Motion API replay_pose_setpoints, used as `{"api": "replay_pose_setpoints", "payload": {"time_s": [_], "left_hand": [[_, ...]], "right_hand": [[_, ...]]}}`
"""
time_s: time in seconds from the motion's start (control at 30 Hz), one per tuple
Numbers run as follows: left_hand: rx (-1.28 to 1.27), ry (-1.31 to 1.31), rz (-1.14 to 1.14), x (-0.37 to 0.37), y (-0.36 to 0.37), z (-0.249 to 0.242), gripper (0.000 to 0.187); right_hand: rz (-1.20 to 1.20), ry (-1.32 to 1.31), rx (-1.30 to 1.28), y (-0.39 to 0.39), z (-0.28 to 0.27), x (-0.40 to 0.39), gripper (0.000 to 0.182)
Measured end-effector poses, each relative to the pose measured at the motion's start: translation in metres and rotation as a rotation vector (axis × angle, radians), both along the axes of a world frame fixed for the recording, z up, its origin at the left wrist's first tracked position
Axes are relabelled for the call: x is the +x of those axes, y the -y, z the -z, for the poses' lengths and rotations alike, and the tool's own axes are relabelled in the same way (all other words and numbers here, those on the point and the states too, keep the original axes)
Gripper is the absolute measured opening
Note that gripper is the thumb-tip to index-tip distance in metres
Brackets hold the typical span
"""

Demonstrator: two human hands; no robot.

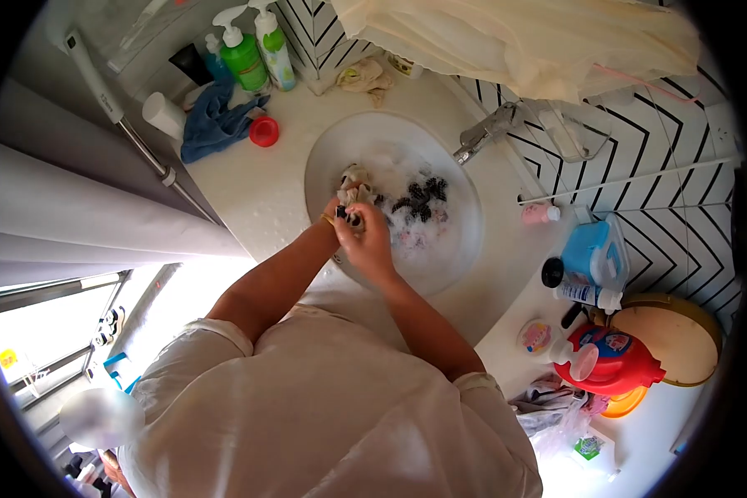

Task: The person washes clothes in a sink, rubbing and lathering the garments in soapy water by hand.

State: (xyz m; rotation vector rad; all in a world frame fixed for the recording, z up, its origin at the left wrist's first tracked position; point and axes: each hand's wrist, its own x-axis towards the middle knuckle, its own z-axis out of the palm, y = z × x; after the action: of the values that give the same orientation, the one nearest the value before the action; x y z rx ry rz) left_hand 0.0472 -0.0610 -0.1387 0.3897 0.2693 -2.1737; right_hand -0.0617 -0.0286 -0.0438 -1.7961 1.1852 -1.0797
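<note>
A wet cream cloth with black patches (355, 192) is bunched between my two hands, above the left side of the round white sink (324, 149). My left hand (340, 205), with a yellow band at the wrist, is closed on it; the cloth and the other hand partly hide its fingers. My right hand (368, 241) pinches the near end of the same cloth, close to my left wrist. Foamy water fills the basin, and a black patterned cloth (422, 197) lies partly sunk in it to the right of my hands.
A metal faucet (488, 131) reaches over the sink's far right rim. Pump bottles (245, 62), a blue cloth (216, 124) and a red lid (264, 131) stand at the back left. On the right are a red detergent bottle (610, 358) and a blue container (588, 253).
</note>
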Motion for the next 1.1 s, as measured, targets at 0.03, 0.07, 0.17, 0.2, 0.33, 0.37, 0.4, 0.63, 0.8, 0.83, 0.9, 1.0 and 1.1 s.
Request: {"api": "replay_pose_setpoints", "payload": {"time_s": [0.03, 0.07, 0.17, 0.2, 0.33, 0.37, 0.4, 0.63, 0.8, 0.83, 0.9, 1.0, 1.1], "left_hand": [[0.021, 0.110, -0.014, -0.005, 0.000, -0.007, 0.030], [0.044, 0.221, -0.029, -0.011, 0.000, -0.014, 0.028], [0.106, 0.558, -0.076, -0.019, 0.001, -0.028, 0.023], [0.078, 0.562, -0.078, -0.017, 0.001, -0.029, 0.023], [0.057, 0.601, -0.066, -0.005, 0.004, -0.043, 0.024], [0.078, 0.624, -0.054, 0.000, 0.007, -0.051, 0.024], [0.097, 0.649, -0.040, 0.002, 0.008, -0.055, 0.024], [-0.191, 0.745, -0.046, -0.003, 0.003, -0.099, 0.046], [-0.565, 0.694, 0.138, 0.003, 0.010, -0.125, 0.052], [-0.584, 0.850, 0.182, -0.001, 0.010, -0.125, 0.062], [-0.734, 1.092, 0.321, 0.003, 0.015, -0.122, 0.068], [-0.987, 1.692, 0.560, 0.019, 0.018, -0.128, 0.080], [-1.151, 2.074, 0.656, 0.020, 0.011, -0.137, 0.075]], "right_hand": [[0.069, -0.166, -0.100, 0.005, 0.008, 0.000, 0.019], [0.139, -0.332, -0.199, 0.011, 0.018, 0.001, 0.020], [0.268, -0.334, 0.184, 0.039, 0.034, -0.016, 0.020], [0.278, -0.305, 0.212, 0.043, 0.038, -0.018, 0.019], [0.228, -0.158, -0.076, 0.015, 0.020, -0.009, 0.022], [0.174, -0.147, -0.102, 0.002, 0.009, -0.005, 0.023], [0.101, -0.196, -0.112, -0.002, 0.004, -0.004, 0.022], [0.170, 0.045, 0.439, 0.041, 0.039, -0.049, 0.046], [-0.235, 0.189, 0.591, 0.046, 0.004, -0.071, 0.081], [-0.242, 0.195, 0.543, 0.043, 0.005, -0.064, 0.075], [-0.152, 0.049, 0.622, 0.046, -0.005, -0.067, 0.070], [-0.178, 0.127, 0.703, 0.050, -0.004, -0.081, 0.053], [-0.161, -0.339, 0.493, 0.061, -0.030, -0.095, 0.045]]}}
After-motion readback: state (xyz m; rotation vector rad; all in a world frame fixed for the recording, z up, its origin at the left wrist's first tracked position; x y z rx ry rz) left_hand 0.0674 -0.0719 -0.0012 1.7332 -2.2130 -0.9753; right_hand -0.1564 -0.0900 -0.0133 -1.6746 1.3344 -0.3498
